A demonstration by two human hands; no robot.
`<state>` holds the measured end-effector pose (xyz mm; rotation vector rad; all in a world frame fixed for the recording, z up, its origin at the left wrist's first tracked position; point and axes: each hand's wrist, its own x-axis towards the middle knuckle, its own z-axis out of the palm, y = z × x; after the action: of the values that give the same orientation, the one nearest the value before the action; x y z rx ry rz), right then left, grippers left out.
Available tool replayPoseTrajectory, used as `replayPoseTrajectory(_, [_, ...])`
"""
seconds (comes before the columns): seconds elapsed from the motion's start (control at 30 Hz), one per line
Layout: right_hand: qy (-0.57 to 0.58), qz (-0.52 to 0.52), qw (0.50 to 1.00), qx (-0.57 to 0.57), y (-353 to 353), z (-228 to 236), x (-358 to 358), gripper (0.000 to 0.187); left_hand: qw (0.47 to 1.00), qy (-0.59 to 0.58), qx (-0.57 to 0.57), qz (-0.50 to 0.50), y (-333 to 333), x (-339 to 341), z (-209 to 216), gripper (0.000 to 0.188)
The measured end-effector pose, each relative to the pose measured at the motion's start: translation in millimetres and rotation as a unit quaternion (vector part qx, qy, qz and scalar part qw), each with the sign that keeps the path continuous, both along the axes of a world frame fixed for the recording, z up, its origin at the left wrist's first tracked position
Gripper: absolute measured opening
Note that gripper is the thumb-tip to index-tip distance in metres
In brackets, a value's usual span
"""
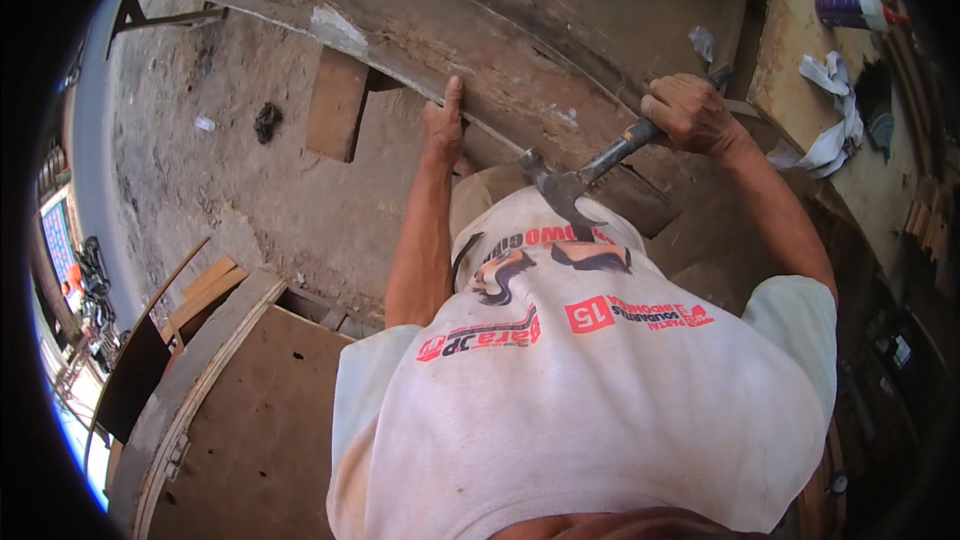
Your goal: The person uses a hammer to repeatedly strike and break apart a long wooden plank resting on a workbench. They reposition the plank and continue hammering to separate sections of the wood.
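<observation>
A claw hammer [612,153] with a dark handle is in my right hand [692,115], the fingers wrapped round the handle. Its metal head hangs in front of my shirt, below the near edge of the board. My left hand [444,128] grips the near edge of a long, curved, worn wooden board [500,65]. The thumb rests on top of the board, while the other fingers are mostly hidden beneath it. The board's surface is rough, with splintered patches and a pale chipped spot left of my thumb.
A brown wood block [333,105] stands under the board. At right, a pale panel [800,30] bears a purple-and-white bottle [850,11] and a white cloth [838,115]. A curved-edged wooden panel [270,390] lies at lower left, beside wood offcuts [205,295]. A road [95,110] runs at far left.
</observation>
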<state>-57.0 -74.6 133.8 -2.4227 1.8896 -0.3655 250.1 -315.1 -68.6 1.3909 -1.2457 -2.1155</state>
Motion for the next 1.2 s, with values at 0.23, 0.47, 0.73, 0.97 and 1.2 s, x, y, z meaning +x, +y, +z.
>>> replayPoseTrajectory(0.23, [-0.021,-0.186,0.982,0.026,17,-33,-7,0.033,1.000,-0.018,-0.022,0.011,2,-3,-2,0.058])
replayPoseTrajectory(0.47, [-0.092,-0.173,0.981,0.008,22,-43,-12,0.030,1.000,0.002,-0.023,0.011,1,-1,-4,0.062])
replayPoseTrajectory(0.73, [-0.214,-0.178,0.960,-0.037,26,-14,2,0.028,1.000,0.002,-0.010,0.022,4,-5,6,0.063])
replayPoseTrajectory(0.97, [-0.077,-0.311,0.945,0.066,27,-73,-24,0.025,0.999,-0.023,-0.029,-0.015,8,3,6,0.062])
replayPoseTrajectory(1.2, [-0.188,-0.074,0.978,-0.060,17,-36,-31,0.034,0.999,0.001,-0.037,0.006,1,-4,-1,0.065])
